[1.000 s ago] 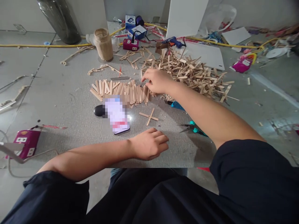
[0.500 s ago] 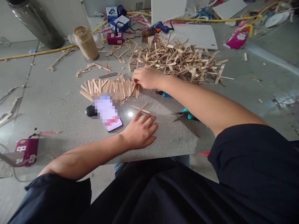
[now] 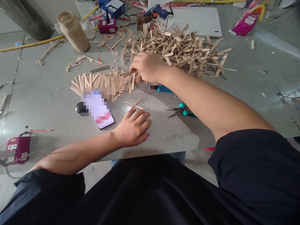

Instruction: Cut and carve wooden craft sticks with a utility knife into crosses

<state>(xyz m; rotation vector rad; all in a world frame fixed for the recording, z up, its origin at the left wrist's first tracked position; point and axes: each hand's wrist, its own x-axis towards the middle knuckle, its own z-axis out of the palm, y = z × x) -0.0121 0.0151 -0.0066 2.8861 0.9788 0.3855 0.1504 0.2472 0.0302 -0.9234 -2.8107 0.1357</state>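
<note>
Above the right end of a row of flat wooden craft sticks point(image 3: 100, 80), my right hand point(image 3: 147, 67) is closed on a craft stick point(image 3: 127, 74); its fingertips are partly hidden. My left hand point(image 3: 133, 128) rests near the table's front edge, fingers apart and palm down. Just beyond its fingertips lie two crossed craft sticks point(image 3: 133, 104), one with its lower end at the fingers. Whether they touch I cannot tell. Behind my right hand is a large heap of sticks joined into crosses point(image 3: 178, 47).
A phone point(image 3: 99, 109) leans on a dark rounded object point(image 3: 81, 107) left of my left hand. Pliers point(image 3: 184, 110) and a blue cutter point(image 3: 164, 88) lie under my right forearm. Farther back are a jar point(image 3: 73, 32), a purple power socket point(image 3: 107, 26) and a glue gun point(image 3: 159, 11).
My right hand has lifted slightly from the row's right end, with a craft stick now showing sideways at its fingers. My left hand keeps its pose. The whole view has shifted a little.
</note>
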